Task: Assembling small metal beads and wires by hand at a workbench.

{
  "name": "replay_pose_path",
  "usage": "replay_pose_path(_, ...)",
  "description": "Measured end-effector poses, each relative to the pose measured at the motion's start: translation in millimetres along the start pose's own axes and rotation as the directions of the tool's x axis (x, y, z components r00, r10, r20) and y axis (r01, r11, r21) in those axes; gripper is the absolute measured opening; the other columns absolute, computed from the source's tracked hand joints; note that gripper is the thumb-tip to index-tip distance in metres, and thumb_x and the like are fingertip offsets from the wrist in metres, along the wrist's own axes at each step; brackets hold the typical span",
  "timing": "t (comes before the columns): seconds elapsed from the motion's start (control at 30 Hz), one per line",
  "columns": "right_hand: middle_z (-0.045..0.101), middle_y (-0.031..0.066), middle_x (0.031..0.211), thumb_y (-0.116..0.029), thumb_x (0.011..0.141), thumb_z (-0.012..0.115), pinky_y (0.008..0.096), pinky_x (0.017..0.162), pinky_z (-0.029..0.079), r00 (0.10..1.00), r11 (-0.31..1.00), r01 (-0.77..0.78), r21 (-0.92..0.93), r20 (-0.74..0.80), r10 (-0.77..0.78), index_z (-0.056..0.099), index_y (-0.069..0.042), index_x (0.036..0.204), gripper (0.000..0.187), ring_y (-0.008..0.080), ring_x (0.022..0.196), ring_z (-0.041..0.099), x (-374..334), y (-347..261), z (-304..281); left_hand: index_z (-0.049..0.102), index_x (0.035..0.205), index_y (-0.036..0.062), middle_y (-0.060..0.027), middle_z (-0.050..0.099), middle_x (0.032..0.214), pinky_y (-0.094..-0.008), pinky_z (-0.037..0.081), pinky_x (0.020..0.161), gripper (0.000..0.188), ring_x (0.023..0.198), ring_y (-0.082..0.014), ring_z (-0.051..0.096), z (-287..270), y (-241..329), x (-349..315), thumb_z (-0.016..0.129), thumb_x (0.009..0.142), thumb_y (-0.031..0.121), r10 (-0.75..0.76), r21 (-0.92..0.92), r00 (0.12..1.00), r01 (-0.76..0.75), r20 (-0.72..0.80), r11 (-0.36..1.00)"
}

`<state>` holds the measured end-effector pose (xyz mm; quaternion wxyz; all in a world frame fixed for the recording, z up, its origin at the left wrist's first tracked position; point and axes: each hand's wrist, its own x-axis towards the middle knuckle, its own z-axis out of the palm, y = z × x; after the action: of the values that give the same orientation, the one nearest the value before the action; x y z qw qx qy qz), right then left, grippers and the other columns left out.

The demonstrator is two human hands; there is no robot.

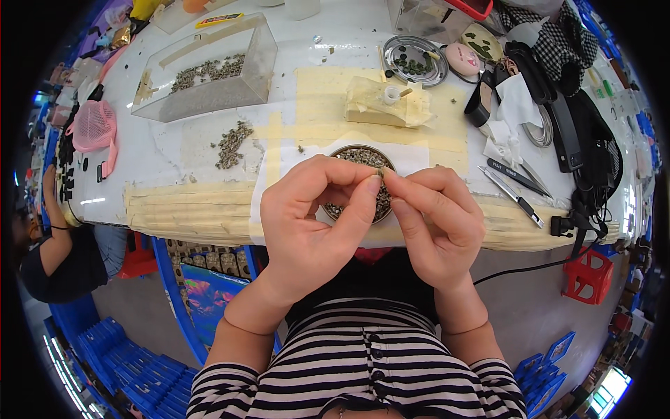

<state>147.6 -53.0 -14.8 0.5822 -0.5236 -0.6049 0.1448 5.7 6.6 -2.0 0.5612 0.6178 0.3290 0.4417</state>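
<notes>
While hovering over the bowl (333, 209), both hands (317, 223) (436, 227) pinch one tiny part (380, 172).

Probably a small-parts workshop: taped workbench (209, 209), parts tray (209, 77), tweezers (513, 195), stacked blue crates (132, 363)

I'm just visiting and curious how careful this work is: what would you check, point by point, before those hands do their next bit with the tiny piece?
1. Tiny piece pinched between both hands' fingertips: ok.
2. Left hand and right hand meet directly above the round dish of small parts: ok, so a dropped piece would probably land in it.
3. Dish sits fully on the table, close to its front edge: ok.
4. Tweezers lie free beside the right hand: ok.
5. Piece's orientation or condition: cannot tell, too small.
</notes>
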Motion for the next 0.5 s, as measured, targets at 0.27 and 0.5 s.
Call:
replay_pose_path(0.27,0.060,0.0065,0.081,0.008,0.075,0.066,0.0230,0.058,0.045,1.000,0.999,-0.022,0.028,0.007,0.022,0.069,-0.002,0.105,0.032,0.0137,0.067,0.056,-0.6,1.2,-0.5,0.062,0.094,-0.0065,-0.0076,0.063,0.088,-0.0197,0.052,0.065,0.011,0.077,-0.0096,0.062,-1.5,3.0,-0.6,0.062,0.084,-0.006,0.019,0.011,0.999,-0.020,0.038,1.000)
replay_pose_path(0.5,0.060,0.0063,0.082,0.008,0.075,0.066,0.0227,0.058,0.045,1.000,0.999,-0.020,0.031,0.012,0.019,0.069,-0.002,0.105,0.031,0.0133,0.067,0.055,-0.8,1.3,-0.7,0.066,0.090,-0.0036,-0.0075,0.064,0.082,-0.0210,0.052,0.065,0.010,0.070,-0.0096,0.062,0.7,2.9,-0.3,0.065,0.079,-0.004,-0.007,-0.003,1.000,0.007,-0.028,1.000)
